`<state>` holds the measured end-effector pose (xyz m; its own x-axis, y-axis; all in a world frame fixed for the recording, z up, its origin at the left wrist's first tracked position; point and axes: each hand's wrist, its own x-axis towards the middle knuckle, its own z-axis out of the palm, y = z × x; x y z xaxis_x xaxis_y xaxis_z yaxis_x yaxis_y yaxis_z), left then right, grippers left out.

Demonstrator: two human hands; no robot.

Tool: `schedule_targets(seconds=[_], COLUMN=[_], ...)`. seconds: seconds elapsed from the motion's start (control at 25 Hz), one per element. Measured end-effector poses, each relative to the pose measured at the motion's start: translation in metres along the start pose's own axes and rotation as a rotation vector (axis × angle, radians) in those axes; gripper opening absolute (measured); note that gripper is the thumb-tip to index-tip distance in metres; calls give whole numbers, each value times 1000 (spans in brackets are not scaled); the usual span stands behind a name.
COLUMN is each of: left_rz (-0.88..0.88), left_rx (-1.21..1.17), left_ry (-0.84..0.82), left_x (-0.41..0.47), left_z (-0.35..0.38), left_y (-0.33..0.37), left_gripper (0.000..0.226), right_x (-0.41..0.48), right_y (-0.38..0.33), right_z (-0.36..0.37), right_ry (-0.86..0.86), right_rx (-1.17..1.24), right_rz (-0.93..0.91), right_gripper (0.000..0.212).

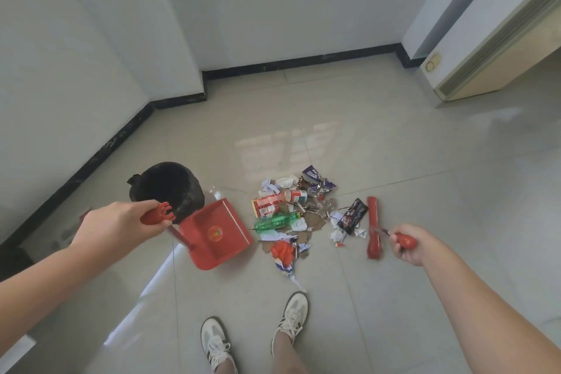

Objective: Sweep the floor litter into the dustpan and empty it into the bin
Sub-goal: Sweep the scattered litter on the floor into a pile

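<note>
A heap of litter (299,214) lies on the tiled floor: wrappers, paper scraps, cardboard bits, a green bottle (276,221) and a clear bottle. A red dustpan (217,232) rests on the floor just left of the heap, its mouth facing the litter. My left hand (121,222) grips the top of its long red handle. My right hand (405,243) holds the red handle of a broom, whose red head (372,228) stands at the heap's right edge. A bin (168,190) lined with a black bag stands behind the dustpan, open and dark inside.
White walls with black skirting close off the left and far sides. A cream cabinet (501,48) stands at the back right. My two feet in white trainers (291,317) are just below the heap. Another clear bottle (216,193) lies between the bin and the dustpan.
</note>
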<state>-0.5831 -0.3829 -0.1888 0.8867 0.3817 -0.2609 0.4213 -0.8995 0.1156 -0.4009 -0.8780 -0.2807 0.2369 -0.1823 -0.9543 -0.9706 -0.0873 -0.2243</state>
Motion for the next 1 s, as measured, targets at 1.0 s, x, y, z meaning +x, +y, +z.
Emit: schedule_targets(seconds=[1.0], left_rz=[401], left_rx=[81], left_ry=[-72], left_x=[105], left_z=[61], left_y=[50], left_gripper=[30], right_x=[-31], right_y=[32], right_z=[160], right_ry=[-84], right_rx=[-851], right_rz=[-192], right_gripper=[43])
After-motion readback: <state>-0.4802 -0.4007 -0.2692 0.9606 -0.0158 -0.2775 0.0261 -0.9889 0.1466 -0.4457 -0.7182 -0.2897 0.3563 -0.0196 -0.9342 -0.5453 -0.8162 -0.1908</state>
